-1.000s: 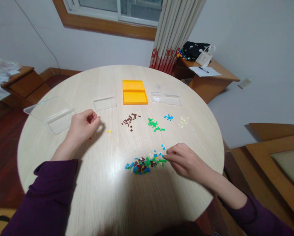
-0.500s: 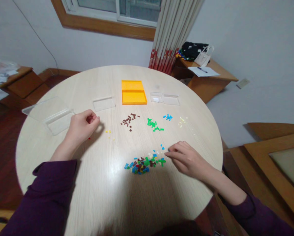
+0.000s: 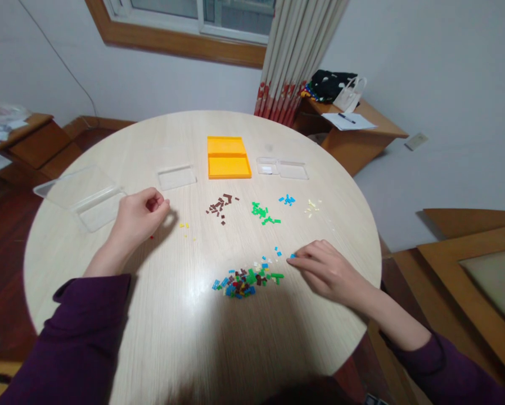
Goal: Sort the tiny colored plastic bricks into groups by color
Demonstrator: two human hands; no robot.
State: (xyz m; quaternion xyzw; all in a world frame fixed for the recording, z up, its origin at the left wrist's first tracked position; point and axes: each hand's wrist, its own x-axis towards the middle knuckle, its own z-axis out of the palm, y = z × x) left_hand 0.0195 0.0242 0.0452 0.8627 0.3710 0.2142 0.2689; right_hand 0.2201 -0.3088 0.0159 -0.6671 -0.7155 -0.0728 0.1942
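A mixed pile of small bricks (image 3: 242, 283) lies near the middle of the round table. Just right of it, my right hand (image 3: 330, 271) pinches a small blue brick (image 3: 293, 256) at its fingertips. My left hand (image 3: 139, 218) hovers at the left with thumb and forefinger pressed together; whatever they hold is too small to make out. Beyond the pile are separate groups of brown bricks (image 3: 219, 207), green bricks (image 3: 264, 214), blue bricks (image 3: 287, 199) and pale yellow bricks (image 3: 312, 207). Several yellow bricks (image 3: 185, 225) and a red brick (image 3: 152, 237) lie near my left hand.
An open orange case (image 3: 229, 166) stands at the table's far side. Clear boxes sit around it: a tray (image 3: 177, 178), a small open box (image 3: 293, 170) and a large open box (image 3: 99, 211) beside my left wrist. A side table (image 3: 387, 126) stands beyond.
My right hand has shifted slightly right, away from the pile, and a blue brick now shows at its fingertips. My left hand keeps its pinch in nearly the same place.
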